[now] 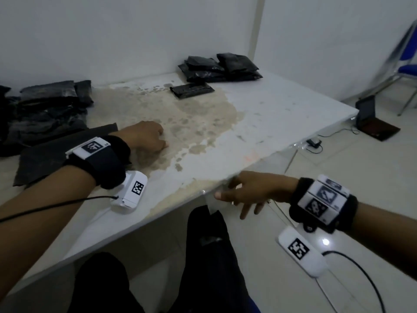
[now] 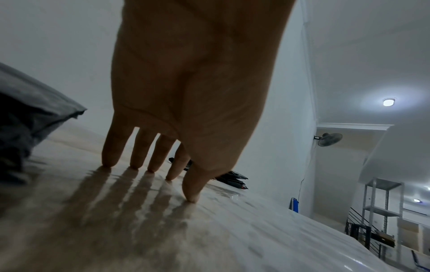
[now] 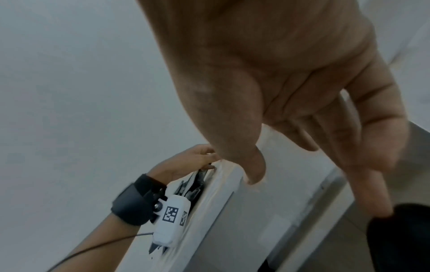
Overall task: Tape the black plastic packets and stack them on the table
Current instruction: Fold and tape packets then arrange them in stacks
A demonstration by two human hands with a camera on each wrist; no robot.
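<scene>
Taped black packets (image 1: 220, 66) lie stacked at the table's far side by the wall, and a single packet (image 1: 191, 91) sits just in front of them. A loose pile of black packets (image 1: 45, 109) fills the left end, with a flat black bag (image 1: 45, 157) under my left forearm. My left hand (image 1: 161, 141) rests on the stained tabletop (image 1: 203, 123); in the left wrist view its straight fingertips (image 2: 135, 166) touch the surface and hold nothing. My right hand (image 1: 234, 197) hovers at the table's front edge, fingers spread and empty, with its thumb (image 3: 254, 171) near the edge. No tape is in view.
A laptop (image 1: 374, 123) and a power adapter (image 1: 313, 142) sit on the floor to the right of the table. A blue chair (image 1: 406, 64) stands at the far right. My legs (image 1: 203, 256) in dark trousers are under the front edge.
</scene>
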